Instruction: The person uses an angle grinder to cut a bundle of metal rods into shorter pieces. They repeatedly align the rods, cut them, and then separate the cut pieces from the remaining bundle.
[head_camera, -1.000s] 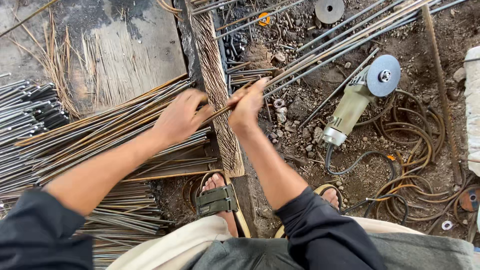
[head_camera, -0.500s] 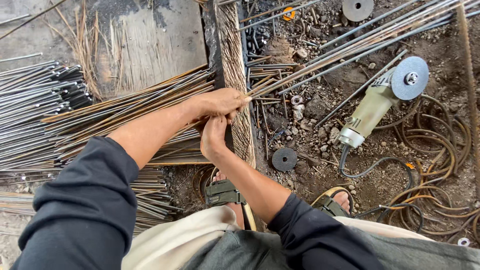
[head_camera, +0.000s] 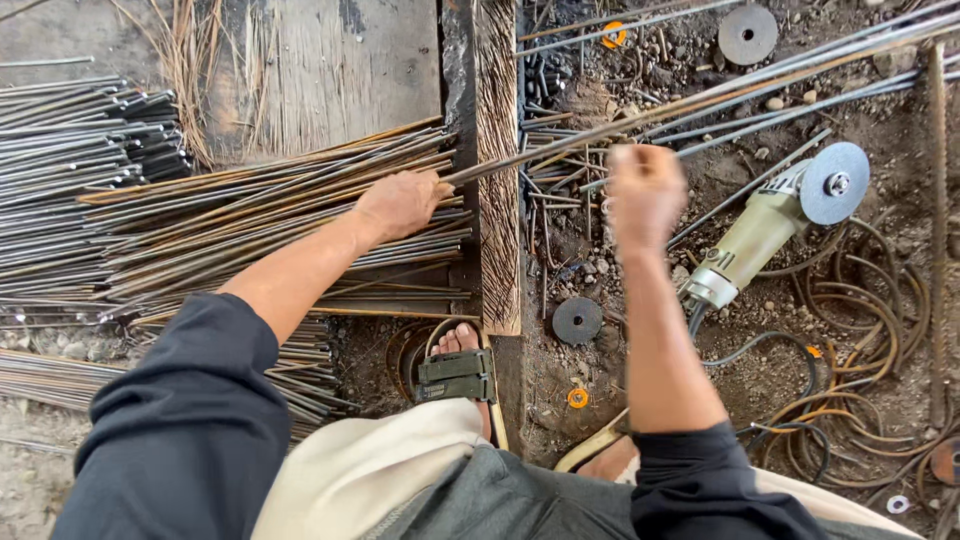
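The left hand (head_camera: 400, 203) lay palm down with fingers curled over a pile of rusty rods (head_camera: 280, 215), just beside the wooden beam (head_camera: 497, 170) that crossed the dirt ground. The right hand (head_camera: 645, 190) was closed in a fist near a long rod (head_camera: 700, 100) sloping over the beam; whether it gripped that rod I cannot tell. An angle grinder (head_camera: 775, 225) lay near, on the ground.

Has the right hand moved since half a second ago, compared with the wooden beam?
Yes. The right hand went from the wooden beam, beside the left hand, out rightward over the ground.
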